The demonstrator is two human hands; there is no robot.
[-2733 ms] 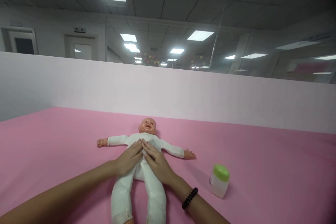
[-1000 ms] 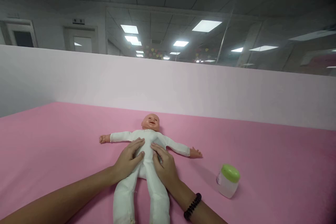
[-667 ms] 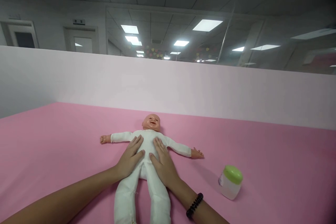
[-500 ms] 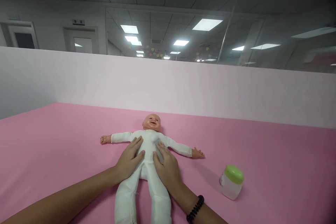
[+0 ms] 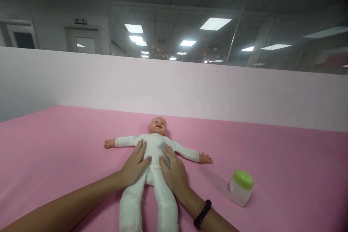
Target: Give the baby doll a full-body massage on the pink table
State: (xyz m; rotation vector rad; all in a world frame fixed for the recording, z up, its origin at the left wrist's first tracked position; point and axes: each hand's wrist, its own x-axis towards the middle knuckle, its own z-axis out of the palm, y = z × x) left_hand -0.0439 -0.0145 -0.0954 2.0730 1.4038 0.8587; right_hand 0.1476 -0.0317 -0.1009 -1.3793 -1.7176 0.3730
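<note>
My fingers lie extended, gripping nothing: left hand [image 5: 135,166] and right hand [image 5: 174,172] rest flat on opposite sides of the white-clothed, soft-bodied baby doll's [image 5: 155,148] torso. Doll lies face-up on the smooth pink surface [image 5: 81,130].

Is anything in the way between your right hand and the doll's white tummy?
No, nothing visible is in the way. The right hand already rests on the side of the doll's white tummy. The jar with the green lid stands off to the right, outside the doll's arm.
</note>
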